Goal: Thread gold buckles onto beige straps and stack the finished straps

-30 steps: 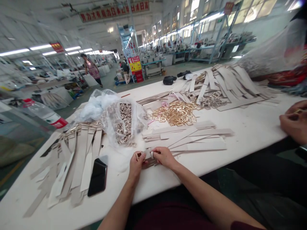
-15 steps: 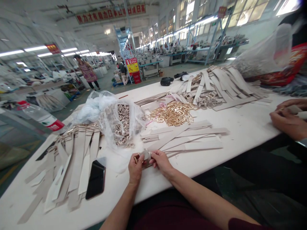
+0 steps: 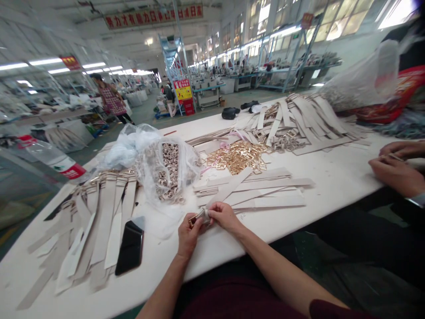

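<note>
My left hand (image 3: 188, 235) is closed on the buckle end of a pale grey belt strap (image 3: 229, 188), and a gold buckle (image 3: 193, 220) shows by its thumb. Close against it, my right hand (image 3: 226, 217) pinches the same strap at a light band that looks like a belt loop, partly hidden by the fingers. The strap slants away over a stack of loose straps (image 3: 279, 201). Beyond lies a pile of gold buckles (image 3: 244, 156). An open plastic bag (image 3: 189, 161) of small belt loops (image 3: 168, 170) sits left of the pile.
Buckled straps (image 3: 101, 226) fan out at the left beside a phone (image 3: 130, 247). A plastic bottle (image 3: 55, 157) leans near the table's left edge. More straps (image 3: 310, 117) heap up at the back right. Another person's hands (image 3: 400, 166) work at the right edge.
My right hand has shifted slightly up at the band, and the strap now points more steeply away. The other person's hands moved a little left. The view has shifted slightly.
</note>
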Available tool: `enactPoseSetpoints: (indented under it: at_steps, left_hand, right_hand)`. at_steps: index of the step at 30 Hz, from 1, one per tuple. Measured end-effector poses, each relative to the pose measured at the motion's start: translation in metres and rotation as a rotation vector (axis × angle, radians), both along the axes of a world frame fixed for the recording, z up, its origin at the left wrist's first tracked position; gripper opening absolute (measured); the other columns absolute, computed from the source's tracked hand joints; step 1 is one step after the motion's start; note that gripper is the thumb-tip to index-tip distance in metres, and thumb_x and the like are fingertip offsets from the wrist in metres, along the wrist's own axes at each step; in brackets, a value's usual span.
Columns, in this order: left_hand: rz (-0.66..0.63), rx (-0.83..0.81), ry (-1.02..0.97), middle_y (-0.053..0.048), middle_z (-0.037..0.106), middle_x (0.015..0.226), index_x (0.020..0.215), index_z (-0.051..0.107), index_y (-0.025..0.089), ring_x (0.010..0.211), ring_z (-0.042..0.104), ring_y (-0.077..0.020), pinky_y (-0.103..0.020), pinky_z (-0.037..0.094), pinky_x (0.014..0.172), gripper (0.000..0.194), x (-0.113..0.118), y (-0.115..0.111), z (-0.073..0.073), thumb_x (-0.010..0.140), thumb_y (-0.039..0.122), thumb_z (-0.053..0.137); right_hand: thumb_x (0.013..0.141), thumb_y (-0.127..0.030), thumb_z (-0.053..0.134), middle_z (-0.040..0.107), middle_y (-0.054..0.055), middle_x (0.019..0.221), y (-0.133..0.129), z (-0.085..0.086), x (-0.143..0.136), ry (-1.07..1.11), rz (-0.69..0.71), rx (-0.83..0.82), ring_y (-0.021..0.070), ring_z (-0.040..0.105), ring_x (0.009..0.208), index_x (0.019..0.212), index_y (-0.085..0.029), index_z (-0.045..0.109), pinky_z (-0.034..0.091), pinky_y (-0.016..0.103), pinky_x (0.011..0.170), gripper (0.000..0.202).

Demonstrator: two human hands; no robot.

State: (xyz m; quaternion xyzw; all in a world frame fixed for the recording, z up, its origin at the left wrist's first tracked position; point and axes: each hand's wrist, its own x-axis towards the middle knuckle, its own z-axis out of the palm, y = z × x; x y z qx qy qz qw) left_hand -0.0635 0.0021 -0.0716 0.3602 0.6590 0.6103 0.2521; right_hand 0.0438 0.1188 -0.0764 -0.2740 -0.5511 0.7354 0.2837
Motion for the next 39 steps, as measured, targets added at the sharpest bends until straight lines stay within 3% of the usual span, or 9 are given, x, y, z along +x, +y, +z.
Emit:
enactPoseSetpoints:
  at_steps: [6,10,14,22,29,35,37,39]
  left_hand:
    - [-0.106,-0.032,0.024,0.001,0.063,0.069,0.087,0.062,0.019,0.063,0.059,-0.0145,-0.024,0.046,0.061,0.021,0.0,-0.001,0.001,0.075,0.036,0.064]
    - [-0.143,-0.023,0.056,-0.001,0.066,0.073,0.088,0.063,0.019,0.065,0.06,-0.0151,-0.025,0.047,0.064,0.018,0.002,0.0,0.002,0.077,0.033,0.063]
    - [-0.151,-0.02,0.042,0.0,0.066,0.073,0.086,0.063,0.02,0.066,0.061,-0.0157,-0.025,0.047,0.064,0.016,0.004,0.001,0.006,0.076,0.032,0.063]
    - [-0.255,-0.076,0.268,0.0,0.064,0.069,0.085,0.065,0.021,0.066,0.059,-0.0157,-0.024,0.045,0.065,0.011,-0.003,0.001,0.027,0.079,0.029,0.06]
    - [-0.305,-0.108,0.488,-0.001,0.066,0.078,0.088,0.064,0.02,0.071,0.058,-0.0155,-0.025,0.045,0.068,0.013,-0.001,-0.001,0.03,0.082,0.027,0.055]
    - [-0.223,-0.132,0.171,0.0,0.067,0.07,0.092,0.062,0.017,0.065,0.064,-0.0165,-0.025,0.05,0.059,0.022,0.006,0.006,0.037,0.08,0.036,0.059]
    - [-0.205,-0.129,0.135,-0.001,0.068,0.073,0.095,0.062,0.017,0.066,0.065,-0.0167,-0.025,0.052,0.058,0.026,0.009,0.009,0.041,0.08,0.038,0.059]
    - [-0.188,-0.135,0.19,-0.001,0.068,0.075,0.098,0.063,0.017,0.063,0.063,-0.015,-0.026,0.053,0.059,0.028,0.012,0.01,0.043,0.081,0.039,0.058]
  right_hand:
    - [0.069,-0.03,0.064,0.059,-0.004,0.048,0.016,0.015,0.017,-0.078,0.218,0.095,0.0044,0.039,0.033,0.073,-0.015,0.057,0.025,0.016,0.037,0.017]
    - [0.066,-0.018,0.063,0.061,-0.004,0.054,0.019,0.029,0.023,-0.103,0.241,0.201,0.0086,0.056,0.047,0.07,-0.015,0.058,0.038,0.017,0.046,0.007]
    - [0.065,-0.012,0.059,0.06,-0.005,0.055,0.02,0.036,0.025,-0.133,0.291,0.354,0.0107,0.06,0.051,0.07,-0.016,0.056,0.04,0.017,0.047,0.007]
    - [0.068,-0.023,0.063,0.057,-0.005,0.055,0.018,0.027,0.034,-0.111,0.214,0.286,0.0079,0.053,0.045,0.072,-0.015,0.058,0.039,0.017,0.044,0.01]
    - [0.064,-0.017,0.066,0.055,-0.005,0.051,0.022,0.037,0.037,-0.195,0.221,0.565,0.0073,0.05,0.046,0.065,-0.015,0.06,0.035,0.017,0.044,0.006]
    - [0.068,-0.023,0.066,0.06,-0.003,0.058,0.014,0.033,0.038,-0.112,0.189,0.276,0.0101,0.056,0.05,0.072,-0.015,0.06,0.043,0.019,0.048,0.011]
    - [0.071,-0.022,0.063,0.058,-0.002,0.058,0.009,0.035,0.04,-0.137,0.179,0.31,0.0092,0.054,0.049,0.072,-0.014,0.063,0.042,0.019,0.048,0.008]
    - [0.073,-0.019,0.06,0.056,-0.002,0.061,0.006,0.04,0.042,-0.164,0.155,0.449,0.0079,0.051,0.051,0.07,-0.014,0.064,0.041,0.019,0.049,0.007]
